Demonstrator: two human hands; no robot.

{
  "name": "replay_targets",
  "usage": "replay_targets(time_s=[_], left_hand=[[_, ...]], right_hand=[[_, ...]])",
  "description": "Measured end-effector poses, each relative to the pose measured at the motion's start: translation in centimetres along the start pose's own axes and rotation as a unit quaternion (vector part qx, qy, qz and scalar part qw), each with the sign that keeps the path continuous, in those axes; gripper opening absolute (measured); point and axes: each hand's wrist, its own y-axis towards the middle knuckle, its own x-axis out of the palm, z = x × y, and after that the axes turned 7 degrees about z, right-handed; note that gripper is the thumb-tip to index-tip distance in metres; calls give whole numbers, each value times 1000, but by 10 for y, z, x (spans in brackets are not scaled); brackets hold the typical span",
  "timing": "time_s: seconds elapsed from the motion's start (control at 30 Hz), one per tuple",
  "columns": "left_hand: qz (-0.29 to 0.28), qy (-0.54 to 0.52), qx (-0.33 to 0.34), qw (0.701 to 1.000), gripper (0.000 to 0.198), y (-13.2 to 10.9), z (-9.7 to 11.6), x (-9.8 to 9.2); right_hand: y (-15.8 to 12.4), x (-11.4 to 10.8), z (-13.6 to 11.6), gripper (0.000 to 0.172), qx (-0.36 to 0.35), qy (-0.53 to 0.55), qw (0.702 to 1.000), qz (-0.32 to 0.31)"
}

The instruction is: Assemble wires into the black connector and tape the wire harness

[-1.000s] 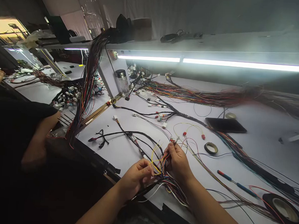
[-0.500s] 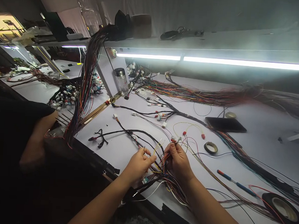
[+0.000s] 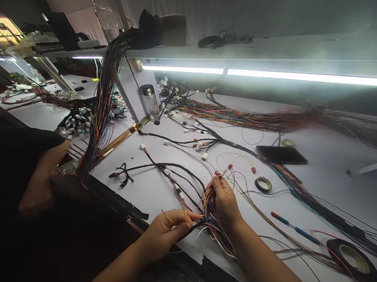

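Observation:
My right hand (image 3: 225, 202) grips a bunch of coloured wires (image 3: 206, 201) near the front of the white table (image 3: 326, 165), thumb up beside small red connectors (image 3: 217, 173). My left hand (image 3: 168, 229) sits lower and to the left, pinching a thin yellow wire (image 3: 169, 218) pulled out of that bunch. The wire ends fan out between the two hands. A black-sleeved harness branch (image 3: 162, 167) runs from the bunch toward the back left.
A small tape roll (image 3: 263, 184), a red-and-blue screwdriver (image 3: 293, 227), a larger tape roll (image 3: 352, 258) and a dark phone (image 3: 281, 154) lie to the right. Long wire bundles (image 3: 259, 119) cross the back. Another person's arm (image 3: 43, 175) rests at left by hanging wires (image 3: 98, 111).
My left hand has dropped down and back toward me, drawing the yellow wire out of the bunch. My right hand has stayed nearly in place.

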Motion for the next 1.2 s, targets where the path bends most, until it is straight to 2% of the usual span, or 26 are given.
replay_targets(time_s=[0.1,0.17,0.23,0.37,0.5,0.57,0.63,0.7,0.73,0.77,0.83,0.9,0.97,1.07,1.2], left_hand=[[-94,92,127,983,17,-12,-2,-3],[-134,151,208,957,27,-15,-7,-4],[-164,193,243,936,37,-17,-11,-5],[-185,207,229,933,44,-34,-13,-16],[-209,159,113,958,55,-56,-3,-54],[-172,114,61,977,57,-56,2,-76],[-43,64,46,996,56,-46,6,-90],[123,57,57,989,55,-30,11,-93],[165,87,72,980,57,-21,14,-90],[176,122,97,972,62,-12,16,-87],[125,186,161,961,68,5,21,-77],[73,225,178,955,52,18,23,-69],[86,229,122,962,47,27,20,-65],[147,194,17,970,52,34,10,-66],[131,140,-53,980,55,33,-4,-68]], right_hand=[[1,0,-2,46,2,-8,1000,5],[1,0,-3,47,-1,-14,1000,4],[0,0,-3,47,-6,-23,1000,2],[0,1,-8,46,-33,-53,998,-17],[-5,10,-24,38,-97,-108,986,-83],[-12,17,-35,33,-118,-142,972,-143],[-21,28,-45,31,-119,-204,946,-221],[-29,40,-51,31,-108,-291,905,-291],[-33,46,-51,29,-107,-332,884,-313],[-36,53,-51,27,-109,-362,866,-327],[-39,64,-48,23,-115,-395,842,-349],[-39,73,-43,21,-112,-398,833,-369],[-38,77,-37,21,-93,-390,834,-379],[-36,77,-30,24,-59,-381,846,-369],[-35,74,-19,28,-27,-373,861,-345]])
